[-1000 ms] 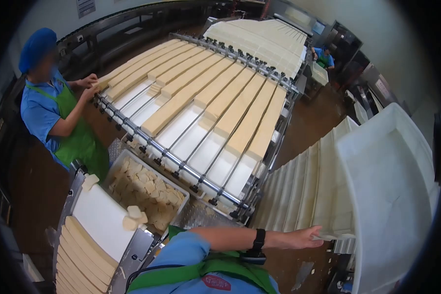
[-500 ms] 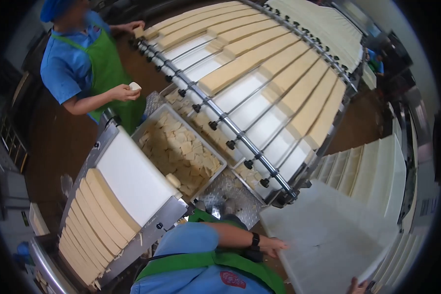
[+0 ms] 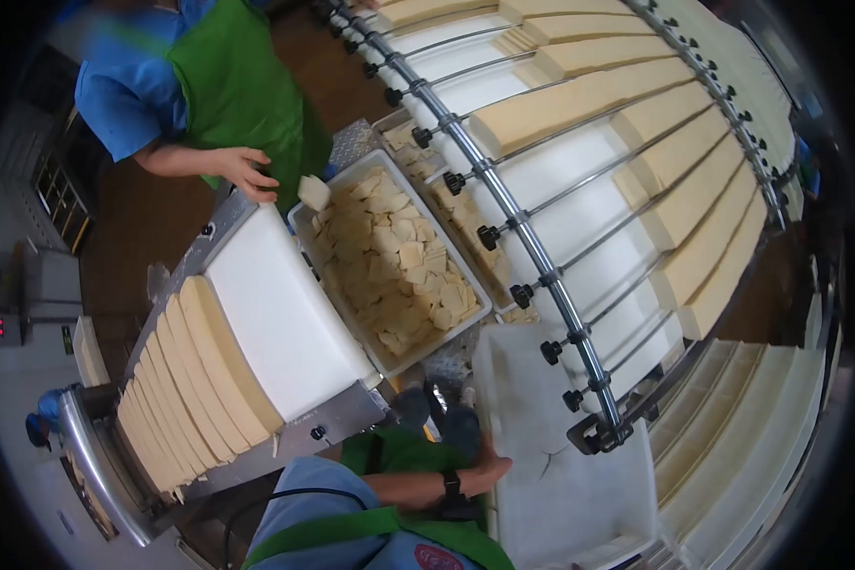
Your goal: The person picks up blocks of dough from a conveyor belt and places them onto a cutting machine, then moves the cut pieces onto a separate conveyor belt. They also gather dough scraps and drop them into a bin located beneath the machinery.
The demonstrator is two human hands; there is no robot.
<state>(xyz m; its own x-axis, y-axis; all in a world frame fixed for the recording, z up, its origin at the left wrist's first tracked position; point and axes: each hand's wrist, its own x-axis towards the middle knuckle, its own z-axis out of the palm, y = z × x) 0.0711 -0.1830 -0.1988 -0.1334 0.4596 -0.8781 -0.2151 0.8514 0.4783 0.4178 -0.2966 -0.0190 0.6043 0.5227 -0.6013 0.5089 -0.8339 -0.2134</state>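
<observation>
My left hand (image 3: 487, 472), with a dark watch on its wrist, grips the left side of a large, whitish, translucent bin (image 3: 570, 494). Inside the bin a small dark crack-like mark shows. The bin's far end lies beneath the near corner of the wide dough conveyor (image 3: 594, 237). No part of my right hand shows. Up and left of the bin stands a grey crate (image 3: 449, 335) heaped with flat dough scraps (image 3: 389, 256).
A smaller white belt (image 3: 275, 313) carries dough strips (image 3: 199, 370) on the left. Behind it a co-worker's open hand (image 3: 247, 176) is near a pale dough piece (image 3: 314, 193) over the crate's corner. Folded pale cloth (image 3: 760, 437) lies at right. A metal roller bar (image 3: 518, 218) edges the wide conveyor.
The whitish bin has moved left and under the conveyor's corner, with my left hand on it. My right hand has left the view. The co-worker's hand has opened, and the dough piece is away from it.
</observation>
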